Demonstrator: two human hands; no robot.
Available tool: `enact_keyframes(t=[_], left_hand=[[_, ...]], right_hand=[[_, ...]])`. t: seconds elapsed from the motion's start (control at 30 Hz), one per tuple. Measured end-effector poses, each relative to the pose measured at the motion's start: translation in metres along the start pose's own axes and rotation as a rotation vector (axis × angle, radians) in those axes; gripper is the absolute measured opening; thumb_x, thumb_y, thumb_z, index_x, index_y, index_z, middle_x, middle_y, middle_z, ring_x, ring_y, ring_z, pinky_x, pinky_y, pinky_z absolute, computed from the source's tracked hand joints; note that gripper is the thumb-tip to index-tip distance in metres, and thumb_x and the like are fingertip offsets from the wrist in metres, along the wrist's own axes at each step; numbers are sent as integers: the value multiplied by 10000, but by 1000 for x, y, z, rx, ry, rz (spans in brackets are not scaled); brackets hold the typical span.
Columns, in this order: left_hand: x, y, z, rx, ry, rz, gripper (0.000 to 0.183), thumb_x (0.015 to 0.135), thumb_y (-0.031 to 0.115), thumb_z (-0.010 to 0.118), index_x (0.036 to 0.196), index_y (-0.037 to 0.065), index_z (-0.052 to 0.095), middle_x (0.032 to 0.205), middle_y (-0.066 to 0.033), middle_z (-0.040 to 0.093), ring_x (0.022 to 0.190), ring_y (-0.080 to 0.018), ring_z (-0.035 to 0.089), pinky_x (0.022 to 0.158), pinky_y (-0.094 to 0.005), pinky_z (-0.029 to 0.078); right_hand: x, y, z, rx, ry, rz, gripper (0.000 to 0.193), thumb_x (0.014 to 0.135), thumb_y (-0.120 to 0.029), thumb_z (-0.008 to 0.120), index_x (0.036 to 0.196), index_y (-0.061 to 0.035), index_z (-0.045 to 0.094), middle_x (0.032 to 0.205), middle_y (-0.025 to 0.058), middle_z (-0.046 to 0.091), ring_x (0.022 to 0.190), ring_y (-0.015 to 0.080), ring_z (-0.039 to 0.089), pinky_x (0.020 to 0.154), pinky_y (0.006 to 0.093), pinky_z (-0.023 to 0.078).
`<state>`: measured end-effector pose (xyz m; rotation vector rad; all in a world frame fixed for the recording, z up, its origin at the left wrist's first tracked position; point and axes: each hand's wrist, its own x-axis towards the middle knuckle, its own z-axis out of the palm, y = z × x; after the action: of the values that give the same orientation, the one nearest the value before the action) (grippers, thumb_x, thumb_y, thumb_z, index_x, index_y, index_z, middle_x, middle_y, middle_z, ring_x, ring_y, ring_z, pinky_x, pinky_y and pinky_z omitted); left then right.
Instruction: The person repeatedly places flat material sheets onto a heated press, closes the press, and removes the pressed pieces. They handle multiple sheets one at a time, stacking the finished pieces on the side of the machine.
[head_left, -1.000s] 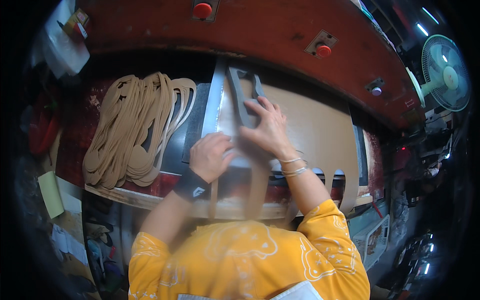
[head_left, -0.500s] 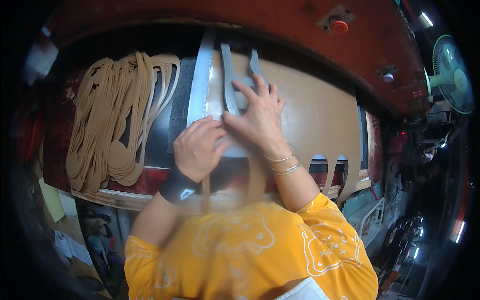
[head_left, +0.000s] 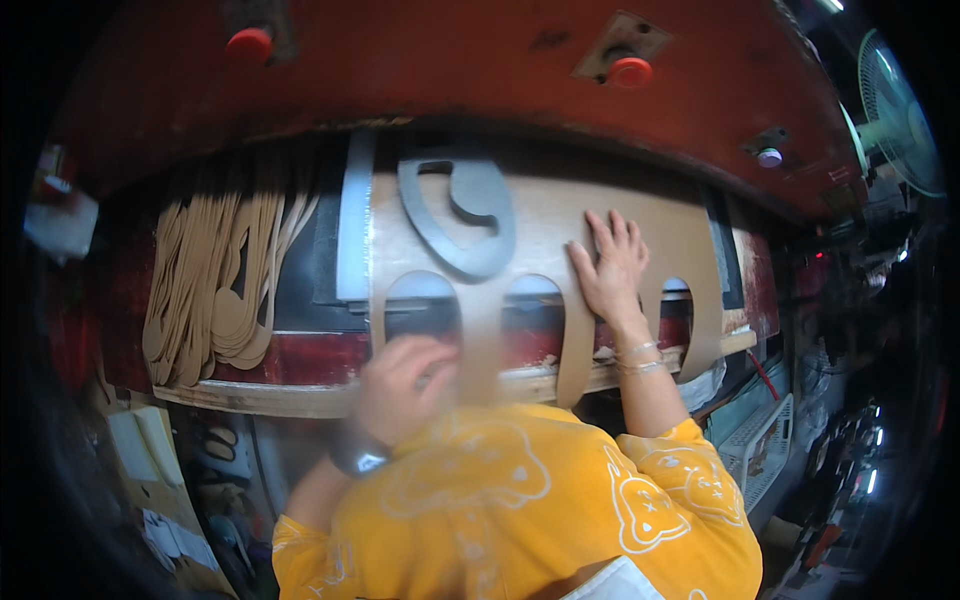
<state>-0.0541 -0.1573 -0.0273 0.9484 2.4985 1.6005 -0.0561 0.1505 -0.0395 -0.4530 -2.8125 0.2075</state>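
Tan sheet (head_left: 555, 225) | near edge cut, middle uncut | cut pieces (head_left: 205, 285) piled left | right hand (head_left: 612, 270) spread wide | left hand (head_left: 402, 388) blurry, can't tell grip

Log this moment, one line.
right hand: open on tan sheet; left hand: blurred, near sheet's edge; grey curved frame: on sheet, untouched; tan pieces: heaped left

White crate (head_left: 757, 447), pale green fan (head_left: 902, 120)

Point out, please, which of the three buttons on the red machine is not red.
It is the pale purple button, rightmost and nearest the fan; the left button and middle button are both red.
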Motion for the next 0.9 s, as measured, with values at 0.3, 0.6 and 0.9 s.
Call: enact_keyframes(t=[0.3, 0.6, 0.9], left_hand=[[-31, -27, 40, 192, 33, 32, 232, 810, 54, 657, 1038, 31, 622, 833, -116, 641, 706, -226, 636, 640, -296, 510], [-35, -27, 50, 252, 206, 19, 205, 815, 160, 666, 1016, 120, 659, 774, -117, 661, 686, -270, 652, 618, -365, 511], [-39, -34, 50, 343, 194, 30, 211, 842, 102, 637, 1048, 63, 657, 865, -142, 690, 763, -255, 686, 681, -321, 541]], right_hand=[[63, 135, -86, 160, 1178, 81, 657, 907, -303, 554, 1406, 40, 298, 1440, 245, 328, 1349, 393, 271, 1119, 474, 208], [35, 178, -98, 976, 1053, 145, 740, 978, -394, 454, 1474, 29, 104, 1508, 233, 191, 1364, 311, 279, 1111, 376, 234], [-138, 66, -28, 144, -147, -439, 445, 735, -234, 724, 1126, -60, 604, 1110, 130, 586, 1098, 297, 488, 954, 443, 334]])
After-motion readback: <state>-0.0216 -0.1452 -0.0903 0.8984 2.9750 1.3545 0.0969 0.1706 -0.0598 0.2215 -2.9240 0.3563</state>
